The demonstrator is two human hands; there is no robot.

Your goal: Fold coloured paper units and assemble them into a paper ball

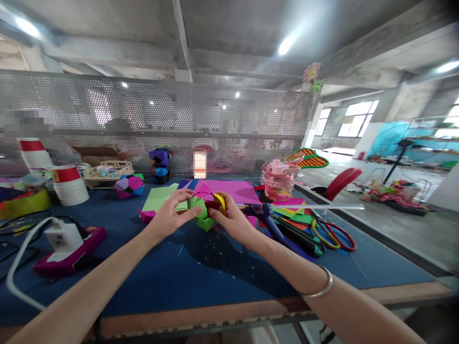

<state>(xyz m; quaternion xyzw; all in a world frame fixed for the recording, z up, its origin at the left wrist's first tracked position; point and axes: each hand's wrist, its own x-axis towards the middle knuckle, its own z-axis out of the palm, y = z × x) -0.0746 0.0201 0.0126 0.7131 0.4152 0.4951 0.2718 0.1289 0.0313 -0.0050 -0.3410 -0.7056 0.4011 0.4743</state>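
While left hand point(172, 217) and right hand point(234, 220) flank frame centre, a multicoloured folded-paper piece point(205, 222) sits directly between: left fingers gripping its green side, right fingers its yellow side; both equally near, long axis unclear.

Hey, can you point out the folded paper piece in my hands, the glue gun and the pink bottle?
Folded paper piece point(199, 210): head view, on its green side.
Glue gun point(273, 226): head view, on its blue handle.
Pink bottle point(278, 185): head view, on its body below the lid.
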